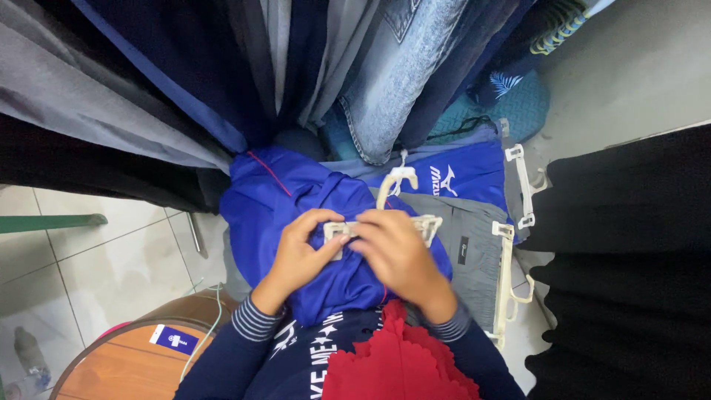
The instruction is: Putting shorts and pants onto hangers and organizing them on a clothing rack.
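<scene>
A bright blue garment (296, 189) lies bunched in front of me over a pile of clothes. A cream plastic clip hanger (392, 185) rests on it, hook pointing away. My left hand (296, 252) pinches the hanger's left clip (337, 231) against the blue cloth. My right hand (400, 255) covers the hanger's bar and right side, fingers curled over it. Both sleeves are dark with grey stripes at the cuff. A red cloth (396, 355) lies at my lap.
Grey shorts (466, 252) on a second cream hanger (507, 289) lie to the right, with another blue garment (459, 174) and hanger (522, 185) behind. Hanging trousers and jeans (400, 67) fill the top. A round wooden stool (126, 355) stands lower left on tiled floor. Black cloth (629, 259) hangs right.
</scene>
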